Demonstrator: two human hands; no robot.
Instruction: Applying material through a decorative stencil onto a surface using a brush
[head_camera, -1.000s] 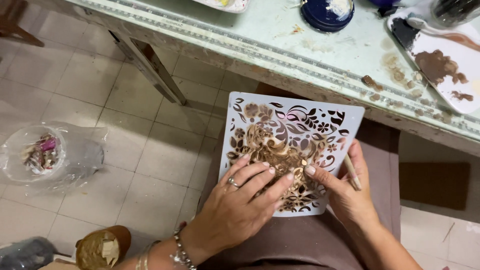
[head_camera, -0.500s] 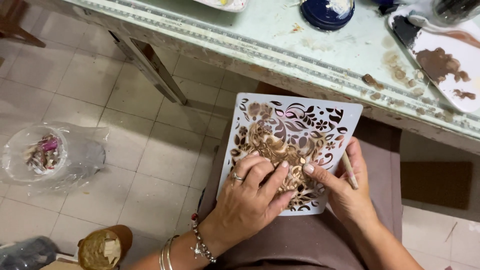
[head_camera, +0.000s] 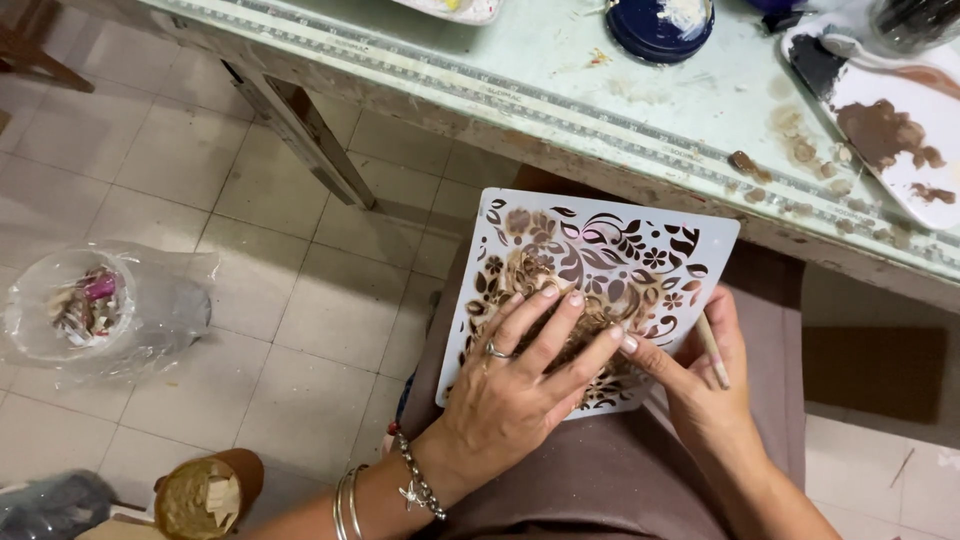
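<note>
Stencil (head_camera: 600, 260) (lower part hidden) under both hands' fingers (head_camera: 545, 325).

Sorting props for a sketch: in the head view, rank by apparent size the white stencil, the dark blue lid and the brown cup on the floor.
1. white stencil
2. dark blue lid, partly cut off
3. brown cup, looks close to the lid; unsure

Head view — steeply down, close over lap (head_camera: 640, 470)
</note>
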